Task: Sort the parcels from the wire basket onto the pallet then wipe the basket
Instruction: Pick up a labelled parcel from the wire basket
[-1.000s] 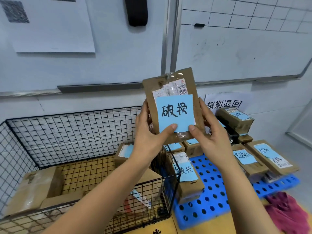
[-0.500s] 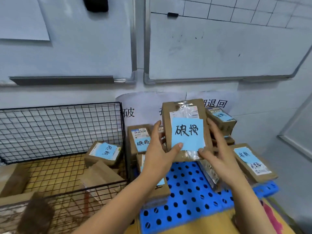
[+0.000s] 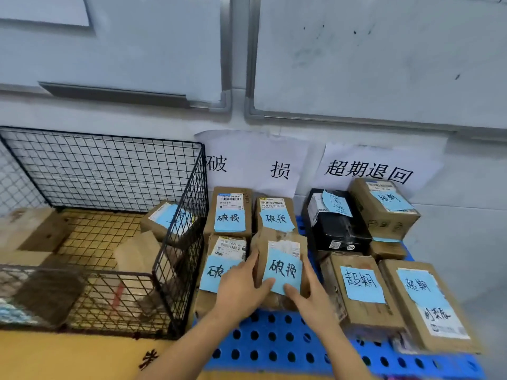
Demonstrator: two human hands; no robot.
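Both hands clasp the parcel (image 3: 282,259), the left hand (image 3: 241,286) on its left edge and the right hand (image 3: 310,297) on its right. It is among the pallet's (image 3: 274,341) left-hand group, with its long axis pointing toward the wall. The wire basket (image 3: 178,215) lies to the left, nearer the left hand.

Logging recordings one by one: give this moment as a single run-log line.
phase: sorting | left hand, right hand: grip 破损 parcel on pallet, 破损 group | wire basket: blue-noted parcel inside

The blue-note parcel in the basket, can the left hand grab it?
Not straight away, I think. The left hand grips a second parcel, and the wire wall stands between it and the basket parcel. The top is open, so once free it could likely reach over.
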